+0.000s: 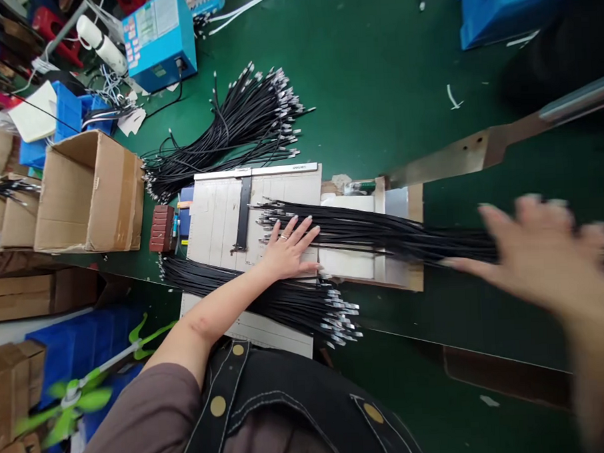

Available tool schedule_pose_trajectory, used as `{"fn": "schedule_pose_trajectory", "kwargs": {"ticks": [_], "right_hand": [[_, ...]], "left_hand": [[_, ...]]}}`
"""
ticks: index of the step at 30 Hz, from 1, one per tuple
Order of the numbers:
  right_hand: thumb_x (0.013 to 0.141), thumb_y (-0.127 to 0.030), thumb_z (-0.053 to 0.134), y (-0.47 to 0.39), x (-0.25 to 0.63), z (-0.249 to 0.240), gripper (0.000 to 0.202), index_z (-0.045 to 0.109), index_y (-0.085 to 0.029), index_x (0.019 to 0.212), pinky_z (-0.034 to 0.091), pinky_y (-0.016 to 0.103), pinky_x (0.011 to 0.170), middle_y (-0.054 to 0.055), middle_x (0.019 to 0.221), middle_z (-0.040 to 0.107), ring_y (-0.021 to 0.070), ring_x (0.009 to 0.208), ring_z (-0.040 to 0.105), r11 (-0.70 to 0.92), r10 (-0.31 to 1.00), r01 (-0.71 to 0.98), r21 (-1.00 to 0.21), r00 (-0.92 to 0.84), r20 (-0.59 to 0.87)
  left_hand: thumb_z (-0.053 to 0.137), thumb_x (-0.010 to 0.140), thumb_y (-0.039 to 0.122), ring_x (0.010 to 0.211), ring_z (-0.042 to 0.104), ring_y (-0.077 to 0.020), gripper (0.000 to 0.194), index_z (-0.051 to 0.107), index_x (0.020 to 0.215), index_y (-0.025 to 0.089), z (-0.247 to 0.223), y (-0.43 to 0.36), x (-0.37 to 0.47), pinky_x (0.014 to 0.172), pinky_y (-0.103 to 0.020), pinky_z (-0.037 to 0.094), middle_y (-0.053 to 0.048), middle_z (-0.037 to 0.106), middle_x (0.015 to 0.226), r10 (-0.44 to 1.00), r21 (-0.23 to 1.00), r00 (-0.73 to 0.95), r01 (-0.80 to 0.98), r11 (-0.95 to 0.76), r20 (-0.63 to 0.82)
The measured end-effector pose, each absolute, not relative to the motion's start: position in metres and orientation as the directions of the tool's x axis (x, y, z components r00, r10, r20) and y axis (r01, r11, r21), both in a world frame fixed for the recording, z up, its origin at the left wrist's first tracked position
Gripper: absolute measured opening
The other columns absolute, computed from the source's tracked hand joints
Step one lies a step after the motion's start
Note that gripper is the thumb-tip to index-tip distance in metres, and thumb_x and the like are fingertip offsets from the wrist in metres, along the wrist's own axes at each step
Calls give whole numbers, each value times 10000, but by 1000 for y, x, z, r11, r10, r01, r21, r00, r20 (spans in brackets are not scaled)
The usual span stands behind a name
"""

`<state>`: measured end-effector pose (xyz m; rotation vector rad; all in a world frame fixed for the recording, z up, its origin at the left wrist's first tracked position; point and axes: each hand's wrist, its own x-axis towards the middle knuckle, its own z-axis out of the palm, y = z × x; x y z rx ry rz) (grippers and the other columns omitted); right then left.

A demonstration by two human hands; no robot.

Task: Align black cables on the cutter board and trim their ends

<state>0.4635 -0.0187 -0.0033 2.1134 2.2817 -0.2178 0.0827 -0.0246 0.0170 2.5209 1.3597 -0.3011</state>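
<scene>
A bundle of black cables with silvery ends (362, 224) lies lengthwise across a paper cutter's pale board (211, 217). My left hand (290, 250) rests on the bundle near its left ends, palm down with the fingers spread. Over the right stretch of the same cables is my right hand (544, 259), smeared by motion, its fingers apart; whether it touches them I cannot tell. The cutter's long blade (444, 157) is raised behind the cables, its handle reaching to the right. Under my left forearm lies a second cable bundle (285, 304), with metal tips toward the right.
A large heap of black cables (227, 123) sits behind the board. To the left stand an open cardboard box (115, 194) and a dark red block (162, 228). A blue machine (158, 39) is at the back, a blue bin (487, 11) at the far right, a green fan (72, 397) low left.
</scene>
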Motion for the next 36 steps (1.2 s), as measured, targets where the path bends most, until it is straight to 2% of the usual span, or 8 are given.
{"fn": "schedule_pose_trajectory", "kwargs": {"ticks": [2, 4, 7, 10, 13, 19, 29, 36], "right_hand": [[928, -721, 215, -24, 374, 19, 875, 451, -94, 1492, 292, 684, 1066, 272, 1584, 314, 420, 1457, 269, 184, 971, 961, -209, -211, -116], [983, -603, 229, -30, 297, 21, 733, 401, -150, 1533, 228, 654, 1145, 195, 1617, 301, 360, 1483, 251, 290, 928, 899, -329, -349, -134], [996, -507, 276, -36, 234, -2, 658, 367, -168, 1553, 151, 684, 1166, 170, 1620, 309, 358, 1494, 228, 221, 956, 890, -399, -278, -91], [984, -538, 312, -42, 217, -23, 723, 314, -118, 1573, 135, 712, 1152, 211, 1635, 244, 406, 1509, 154, 148, 985, 902, -405, -173, -26], [985, -570, 290, -47, 210, -25, 755, 305, -95, 1572, 143, 724, 1142, 224, 1630, 244, 425, 1502, 159, 133, 988, 909, -394, -153, -19], [1006, -562, 240, -57, 189, -18, 737, 306, -90, 1569, 127, 674, 1180, 216, 1611, 300, 357, 1495, 243, 202, 977, 910, -362, -213, 11], [1003, -451, 312, -79, 160, -24, 634, 334, -166, 1569, 172, 709, 1152, 161, 1609, 336, 362, 1496, 241, 182, 973, 948, -260, -211, -90], [995, -352, 301, -61, 116, -18, 619, 306, -162, 1584, 205, 639, 1186, 135, 1618, 324, 313, 1506, 249, 219, 951, 930, -295, -271, -149]], "left_hand": [[461, 912, 688, 1562, 93, -351, 871, 231, 1611, 224, 19, -26, 73, 1226, -622, 79, -108, 161, 1694, 808, 114, 505, 861, -496, -302], [468, 888, 723, 1558, 64, -390, 938, 227, 1610, 174, 21, -35, 65, 1206, -667, 76, -157, 139, 1690, 842, 88, 444, 894, -440, -305], [427, 865, 782, 1556, 72, -396, 1004, 214, 1609, 143, 19, -53, 59, 1197, -682, 108, -164, 121, 1689, 844, 84, 412, 909, -409, -344], [398, 873, 787, 1559, 98, -363, 984, 211, 1610, 163, 15, -63, 52, 1205, -665, 136, -129, 143, 1689, 816, 101, 433, 897, -429, -383], [410, 895, 752, 1561, 127, -326, 924, 224, 1608, 195, 15, -62, 37, 1218, -642, 125, -114, 198, 1681, 802, 110, 466, 881, -460, -373], [436, 892, 741, 1549, 144, -378, 940, 238, 1602, 157, 18, -52, 5, 1190, -685, 135, -180, 172, 1677, 833, 105, 444, 894, -435, -330], [396, 902, 750, 1560, 117, -346, 926, 270, 1593, 147, 13, -25, -27, 1222, -652, 52, -152, 192, 1677, 782, 175, 556, 831, -528, -283], [326, 938, 724, 1560, 89, -366, 864, 237, 1605, 182, 23, -15, -47, 1194, -698, 120, -109, 185, 1685, 752, 257, 561, 828, -499, -346]]}}
